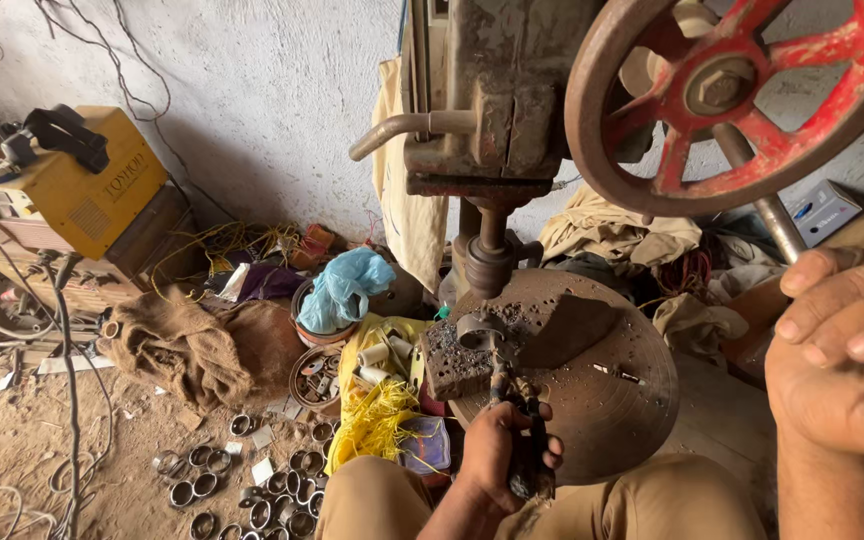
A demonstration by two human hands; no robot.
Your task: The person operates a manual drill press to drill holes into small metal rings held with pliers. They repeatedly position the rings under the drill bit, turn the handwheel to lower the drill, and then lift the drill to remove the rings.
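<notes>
left hand (500, 452) – fingers clamped on pliers (518, 430) | right hand (837, 345) – fingers curled on lever (764, 195)

Small metalworking workshop, rough one. Evidence: old rust-brown drill press (492, 120) with a red spoked handwheel (742, 90) and a round work table (592, 370) littered with metal chips. Yellow welding machine (82, 185) on a bench at left, cables trailing off it. Dirt floor scattered with short metal rings (252, 490), same kind of part repeated many times. Tangle of yellow wire (377, 420), burlap sack (192, 345), rags and scrap piled along a bare plastered wall (272, 110) with loose wiring hanging down it. Work done seated at floor level, no proper benches.
</notes>
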